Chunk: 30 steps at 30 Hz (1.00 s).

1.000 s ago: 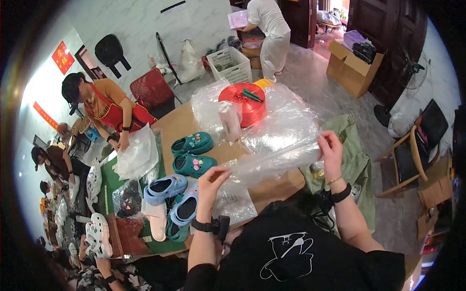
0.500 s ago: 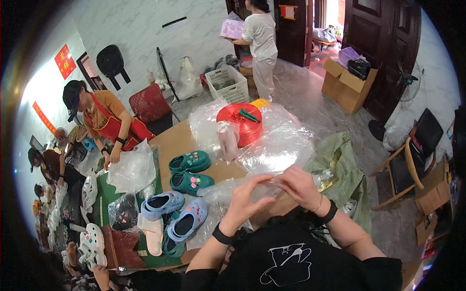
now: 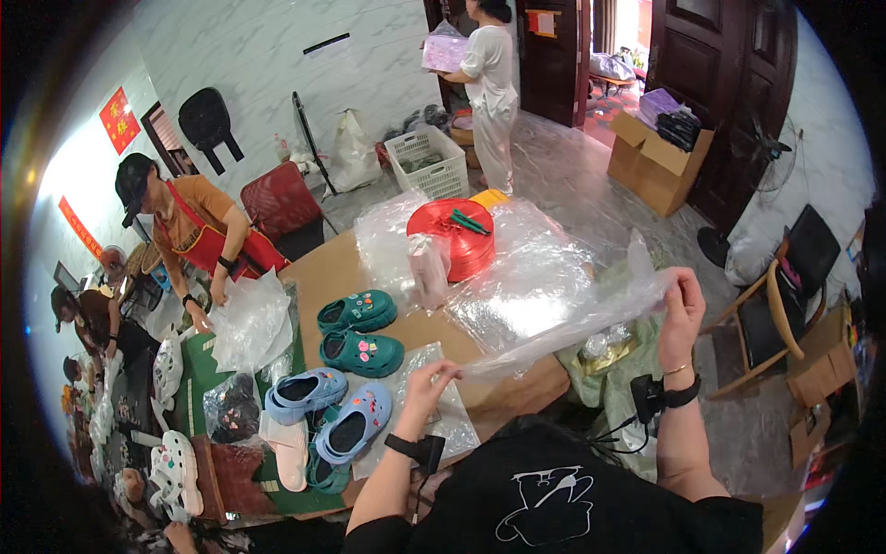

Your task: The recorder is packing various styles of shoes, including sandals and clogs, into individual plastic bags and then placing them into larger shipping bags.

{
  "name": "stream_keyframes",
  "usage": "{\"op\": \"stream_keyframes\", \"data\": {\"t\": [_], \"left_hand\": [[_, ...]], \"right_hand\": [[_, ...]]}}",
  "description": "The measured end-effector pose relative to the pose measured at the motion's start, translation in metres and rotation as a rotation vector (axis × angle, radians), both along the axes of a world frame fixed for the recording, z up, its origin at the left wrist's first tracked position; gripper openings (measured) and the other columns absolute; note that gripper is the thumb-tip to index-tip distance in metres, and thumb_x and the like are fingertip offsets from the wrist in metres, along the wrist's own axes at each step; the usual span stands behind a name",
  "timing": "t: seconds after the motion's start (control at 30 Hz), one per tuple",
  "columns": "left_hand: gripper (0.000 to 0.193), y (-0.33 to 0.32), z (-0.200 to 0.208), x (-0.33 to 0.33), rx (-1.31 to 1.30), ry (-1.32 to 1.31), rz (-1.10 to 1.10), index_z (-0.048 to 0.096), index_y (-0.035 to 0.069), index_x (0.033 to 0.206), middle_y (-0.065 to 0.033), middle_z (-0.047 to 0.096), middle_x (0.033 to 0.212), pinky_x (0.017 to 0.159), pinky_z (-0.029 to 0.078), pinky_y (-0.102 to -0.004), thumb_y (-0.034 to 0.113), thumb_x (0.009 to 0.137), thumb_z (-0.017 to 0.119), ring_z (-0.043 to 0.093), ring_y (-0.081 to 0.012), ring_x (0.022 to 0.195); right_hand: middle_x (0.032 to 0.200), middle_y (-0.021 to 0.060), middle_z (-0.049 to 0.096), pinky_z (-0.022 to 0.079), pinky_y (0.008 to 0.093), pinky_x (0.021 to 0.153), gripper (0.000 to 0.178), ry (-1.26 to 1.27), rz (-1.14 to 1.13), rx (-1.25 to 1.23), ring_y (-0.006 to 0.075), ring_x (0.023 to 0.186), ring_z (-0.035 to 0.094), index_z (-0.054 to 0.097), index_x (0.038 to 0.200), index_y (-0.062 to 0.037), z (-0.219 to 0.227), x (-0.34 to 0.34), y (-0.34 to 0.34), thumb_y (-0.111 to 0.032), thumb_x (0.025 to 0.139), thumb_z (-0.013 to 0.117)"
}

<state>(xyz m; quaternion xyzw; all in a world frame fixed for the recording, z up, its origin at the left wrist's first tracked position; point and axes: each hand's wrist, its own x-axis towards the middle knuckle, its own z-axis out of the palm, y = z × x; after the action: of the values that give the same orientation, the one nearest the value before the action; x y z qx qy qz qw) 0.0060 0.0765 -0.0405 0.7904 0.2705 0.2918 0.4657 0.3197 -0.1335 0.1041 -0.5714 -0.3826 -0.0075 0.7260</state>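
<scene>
A clear plastic bag (image 3: 568, 334) is stretched between my two hands above the near right part of the table. My left hand (image 3: 428, 388) pinches its left end, and my right hand (image 3: 681, 314) grips the other end, raised higher and farther right. To the left of my left hand stand a pair of dark green clogs (image 3: 358, 332) with charms and a pair of light blue clogs (image 3: 355, 420). A flat clear bag (image 3: 454, 420) lies on the table under my left forearm. Beyond the held bag are more clear plastic bags (image 3: 535, 268) in a spread pile.
A red roll of plastic twine (image 3: 475, 251) with a green-handled tool stands on the far table. Pink slippers (image 3: 288, 452) and white clogs (image 3: 175, 471) lie left. A co-worker in a red apron (image 3: 208, 235) handles plastic; another person (image 3: 492, 83) carries a box. A green sack (image 3: 591, 388) sits right.
My hands have moved apart, the right one up and to the right, the left one slightly down and left, pulling the bag out between them. The co-worker's plastic has shifted.
</scene>
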Motion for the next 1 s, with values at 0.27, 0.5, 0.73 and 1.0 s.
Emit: {"op": "stream_keyframes", "data": {"t": [0.27,0.5,0.73,1.0], "left_hand": [[0.006,-0.009,0.039,-0.004,-0.48,-0.384,0.174,0.063,0.0,0.082,-0.0015,0.061,0.071,0.06,0.047,-0.0222,0.006,0.085,0.062,0.057,-0.0084,0.062],[0.008,-0.057,0.082,0.029,-0.277,-0.253,0.089,0.059,0.001,0.083,-0.0057,0.062,0.073,0.057,0.045,-0.0226,0.007,0.085,0.063,0.059,-0.0089,0.066],[0.022,-0.093,0.103,0.055,0.232,-0.245,-0.083,0.059,0.0,0.095,-0.0102,0.061,0.086,0.064,0.05,-0.0299,0.01,0.078,0.069,0.062,-0.0234,0.073],[0.019,-0.089,0.007,0.013,0.251,0.014,-0.091,0.061,0.003,0.098,-0.0134,0.062,0.089,0.067,0.049,-0.0336,0.013,0.082,0.064,0.062,-0.0305,0.08]], "right_hand": [[0.082,0.0005,0.055,0.041,0.0263,0.072,0.011,-0.335,-0.456,-0.278,0.0155,0.077,0.051,0.056,0.095,-0.0034,-0.029,0.029,-0.005,-0.012,0.088,0.055],[0.086,0.0112,0.06,0.048,0.0319,0.073,0.03,-0.261,0.263,-0.485,0.0251,0.078,0.061,0.055,0.111,-0.0031,-0.028,-0.082,0.013,-0.014,0.084,0.059],[0.087,0.0131,0.064,0.05,0.0296,0.067,0.022,-0.257,0.503,-0.493,0.0213,0.074,0.064,0.061,0.101,-0.0018,-0.022,-0.108,0.026,-0.015,0.083,0.063],[0.082,0.0021,0.058,0.048,0.025,0.068,0.007,0.304,0.541,-0.168,0.0095,0.074,0.057,0.054,0.092,0.0004,-0.025,-0.092,0.023,-0.006,0.089,0.054]]}}
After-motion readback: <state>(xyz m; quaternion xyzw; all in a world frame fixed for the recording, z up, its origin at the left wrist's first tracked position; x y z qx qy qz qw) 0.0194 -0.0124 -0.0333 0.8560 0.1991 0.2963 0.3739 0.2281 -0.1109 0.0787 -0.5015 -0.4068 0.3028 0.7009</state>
